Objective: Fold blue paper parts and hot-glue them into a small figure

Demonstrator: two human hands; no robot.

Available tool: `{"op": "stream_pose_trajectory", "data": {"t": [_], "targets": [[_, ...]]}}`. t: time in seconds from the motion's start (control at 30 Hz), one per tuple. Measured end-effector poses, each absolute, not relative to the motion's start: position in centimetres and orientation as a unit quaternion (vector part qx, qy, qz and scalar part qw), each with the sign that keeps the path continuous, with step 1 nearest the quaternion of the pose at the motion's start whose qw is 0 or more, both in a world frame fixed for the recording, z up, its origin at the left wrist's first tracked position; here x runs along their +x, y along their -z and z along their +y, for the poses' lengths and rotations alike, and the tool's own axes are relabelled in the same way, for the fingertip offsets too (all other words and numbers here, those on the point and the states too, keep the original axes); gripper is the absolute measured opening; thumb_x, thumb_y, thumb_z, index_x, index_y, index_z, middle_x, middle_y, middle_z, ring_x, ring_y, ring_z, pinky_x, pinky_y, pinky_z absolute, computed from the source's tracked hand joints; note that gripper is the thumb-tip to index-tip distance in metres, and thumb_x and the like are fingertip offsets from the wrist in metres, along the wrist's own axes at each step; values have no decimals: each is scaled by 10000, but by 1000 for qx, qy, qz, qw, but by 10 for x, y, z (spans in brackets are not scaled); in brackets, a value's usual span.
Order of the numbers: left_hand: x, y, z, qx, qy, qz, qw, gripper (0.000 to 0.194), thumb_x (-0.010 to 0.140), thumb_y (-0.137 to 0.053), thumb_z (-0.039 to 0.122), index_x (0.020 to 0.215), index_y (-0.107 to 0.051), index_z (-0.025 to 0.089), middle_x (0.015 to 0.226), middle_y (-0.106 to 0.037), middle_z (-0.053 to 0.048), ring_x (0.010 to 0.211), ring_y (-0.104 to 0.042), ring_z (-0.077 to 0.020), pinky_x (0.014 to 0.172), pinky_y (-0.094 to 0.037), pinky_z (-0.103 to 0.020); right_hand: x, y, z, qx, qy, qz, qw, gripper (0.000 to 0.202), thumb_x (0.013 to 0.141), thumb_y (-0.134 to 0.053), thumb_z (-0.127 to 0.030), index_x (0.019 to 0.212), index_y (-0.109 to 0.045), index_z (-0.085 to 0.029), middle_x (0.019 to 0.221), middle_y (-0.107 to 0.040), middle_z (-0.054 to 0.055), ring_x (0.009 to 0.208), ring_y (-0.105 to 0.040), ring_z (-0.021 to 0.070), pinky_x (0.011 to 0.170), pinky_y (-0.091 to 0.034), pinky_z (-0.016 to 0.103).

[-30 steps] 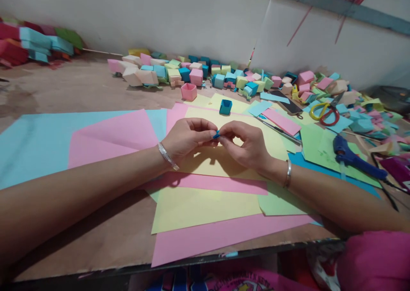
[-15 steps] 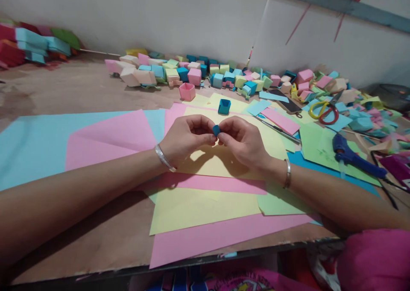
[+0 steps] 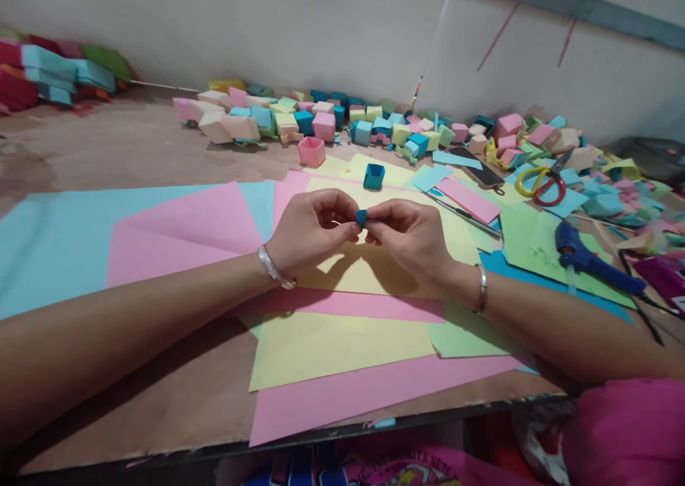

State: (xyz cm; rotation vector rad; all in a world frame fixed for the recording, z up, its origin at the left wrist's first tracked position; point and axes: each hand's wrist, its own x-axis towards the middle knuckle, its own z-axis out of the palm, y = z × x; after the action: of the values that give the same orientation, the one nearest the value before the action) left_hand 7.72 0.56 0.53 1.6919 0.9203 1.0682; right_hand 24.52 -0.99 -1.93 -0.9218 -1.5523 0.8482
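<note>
Between my two hands is a small piece of blue paper [image 3: 361,218], pinched at its edges; its exact shape is partly covered by fingertips. My left hand [image 3: 315,230] grips it from the left with thumb and fingers. From the right, my right hand [image 3: 411,235] pinches the same piece. Both hands hover over a yellow paper sheet [image 3: 342,347] lying among pink and green ones. Just beyond the fingers stands a small open blue paper box [image 3: 374,177]. An open pink paper box [image 3: 312,151] sits farther back to its left.
Many folded paper cubes [image 3: 324,126] line the wall. At right lie scissors [image 3: 540,185], a phone [image 3: 476,168], a pen [image 3: 464,216] and a blue glue gun [image 3: 596,261] with its cord. A light-blue sheet [image 3: 48,236] covers the left side.
The blue paper piece has turned slightly between my fingertips, showing a different face. My hands stay in nearly the same place.
</note>
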Motion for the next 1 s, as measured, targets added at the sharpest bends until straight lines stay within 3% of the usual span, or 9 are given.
{"op": "stream_pose_trajectory", "data": {"t": [0.27,0.6,0.8,1.0], "targets": [[77,-7,6,673,-433,409,438,62,643,-691,139,680,-642,144,610,-647,5,574,-639,-131,570,-537,-250,241,16,-18,-393,-315,-686,525,124,778,-646,-166,877,-720,-159,809,-738,39,719,-693,151,659,-574,291],[78,-9,3,656,-433,359,503,86,642,-663,100,710,-628,140,631,-632,17,569,-631,-115,572,-525,-231,239,11,-14,-398,-407,-629,530,107,722,-627,-122,805,-612,-188,607,-598,-57,526,-537,73,485,-427,206],[78,-6,3,653,-410,354,529,75,635,-626,83,676,-630,145,610,-627,13,565,-609,-108,564,-512,-225,241,5,-13,-404,-468,-596,512,102,644,-606,-75,668,-632,-170,580,-607,-51,485,-522,63,454,-427,188],[76,-6,5,634,-383,390,547,40,632,-639,120,655,-640,152,592,-630,5,555,-595,-112,527,-495,-221,244,10,-7,-402,-493,-593,494,113,619,-596,-82,675,-654,-161,595,-630,-34,486,-550,78,455,-439,195]]}}
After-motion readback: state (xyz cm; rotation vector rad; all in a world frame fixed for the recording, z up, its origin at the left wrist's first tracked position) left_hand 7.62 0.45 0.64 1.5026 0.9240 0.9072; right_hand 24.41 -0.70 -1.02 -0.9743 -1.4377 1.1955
